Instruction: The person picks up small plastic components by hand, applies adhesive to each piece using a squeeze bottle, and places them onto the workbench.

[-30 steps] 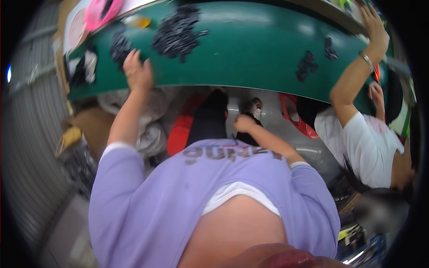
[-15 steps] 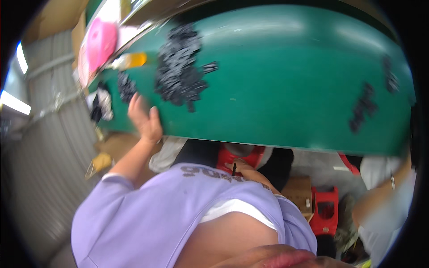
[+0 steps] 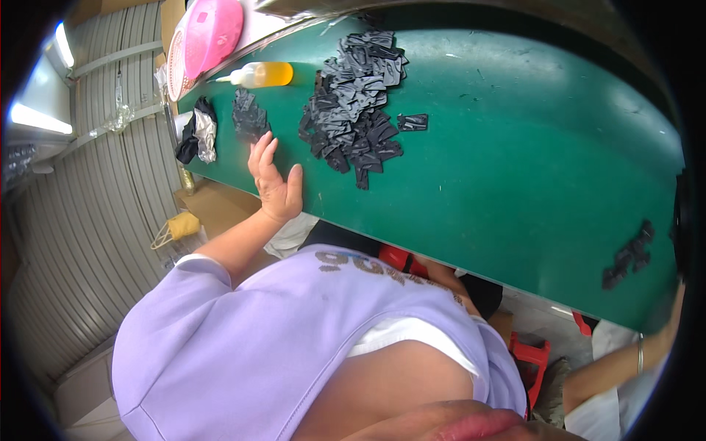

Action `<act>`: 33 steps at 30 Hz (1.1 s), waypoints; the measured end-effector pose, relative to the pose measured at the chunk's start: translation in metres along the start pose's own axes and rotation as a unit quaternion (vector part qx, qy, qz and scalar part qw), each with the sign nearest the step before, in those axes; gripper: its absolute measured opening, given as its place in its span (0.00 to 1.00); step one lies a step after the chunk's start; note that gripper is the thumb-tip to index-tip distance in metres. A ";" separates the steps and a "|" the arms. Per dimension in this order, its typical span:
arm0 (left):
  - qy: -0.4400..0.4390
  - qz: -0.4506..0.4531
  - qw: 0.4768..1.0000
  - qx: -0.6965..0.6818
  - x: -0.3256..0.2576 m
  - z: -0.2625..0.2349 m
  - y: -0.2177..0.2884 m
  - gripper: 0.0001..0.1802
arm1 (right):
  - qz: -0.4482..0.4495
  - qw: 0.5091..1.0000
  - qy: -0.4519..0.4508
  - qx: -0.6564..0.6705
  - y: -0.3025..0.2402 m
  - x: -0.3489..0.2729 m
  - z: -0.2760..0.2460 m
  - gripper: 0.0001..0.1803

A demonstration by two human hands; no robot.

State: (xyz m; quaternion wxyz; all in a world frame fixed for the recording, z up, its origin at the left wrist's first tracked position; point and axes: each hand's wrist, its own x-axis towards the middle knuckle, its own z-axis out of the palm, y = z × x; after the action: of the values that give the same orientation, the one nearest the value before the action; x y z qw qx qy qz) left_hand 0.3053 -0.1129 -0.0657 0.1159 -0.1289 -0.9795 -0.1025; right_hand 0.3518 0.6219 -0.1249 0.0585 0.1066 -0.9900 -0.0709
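My left hand (image 3: 273, 180) is held over the near edge of the green table (image 3: 471, 184), fingers stretched and thumb apart, with nothing in it. Its fingertips reach the lower edge of a small pile of dark grey flat pieces (image 3: 250, 114); whether they touch it I cannot tell. To the right of that hand lies a much larger heap of similar dark rectangular pieces (image 3: 357, 99). One or two such pieces (image 3: 412, 122) lie apart beside the heap. My right forearm (image 3: 446, 281) runs down under the table edge, where the hand is hidden.
A squeeze bottle with amber liquid (image 3: 266, 74) lies near a pink basket (image 3: 213, 37). Crumpled black and light cloth (image 3: 202, 132) sits at the table's left end. Another dark cluster (image 3: 629, 256) is at the right. A co-worker's arm (image 3: 614, 375) shows at lower right, near a red stool (image 3: 533, 360).
My view has swung, so the table appears tilted and its things shifted. My left hand stays open near the small pile. My right hand, visible before by the red stool, is now hidden.
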 end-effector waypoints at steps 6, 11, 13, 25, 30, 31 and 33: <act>-0.002 0.019 1.000 -0.014 -0.005 0.011 -0.006 0.32 | -0.029 0.989 -0.110 0.098 -0.241 0.082 -0.036 0.20; 0.043 0.043 0.997 -0.044 -0.008 0.014 -0.009 0.30 | -0.049 0.951 -0.225 0.206 -0.361 0.110 0.005 0.26; 0.080 0.081 0.989 -0.092 -0.011 0.013 -0.011 0.26 | -0.032 0.922 -0.301 0.243 -0.376 0.063 -0.004 0.28; -0.386 0.316 0.708 -0.500 0.034 -0.108 0.043 0.12 | 0.213 0.829 -0.112 0.504 -0.370 0.054 -0.128 0.12; -0.374 0.443 0.674 -0.457 0.021 -0.125 0.026 0.11 | 0.217 0.955 0.076 0.190 -0.395 0.071 -0.093 0.18; -0.343 0.442 0.727 -0.398 0.019 -0.119 0.017 0.10 | 0.216 0.955 0.079 0.186 -0.395 0.063 -0.089 0.18; -0.373 0.346 0.793 -0.334 0.016 -0.096 -0.001 0.11 | 0.200 0.945 0.122 0.226 -0.387 0.057 -0.083 0.20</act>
State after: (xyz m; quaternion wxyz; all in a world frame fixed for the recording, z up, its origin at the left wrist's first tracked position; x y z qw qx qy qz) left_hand 0.3097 -0.1319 0.0291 -0.2813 -0.5183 -0.7413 -0.3205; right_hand 0.3855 0.2246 -0.0968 0.1657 -0.0756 -0.9663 0.1817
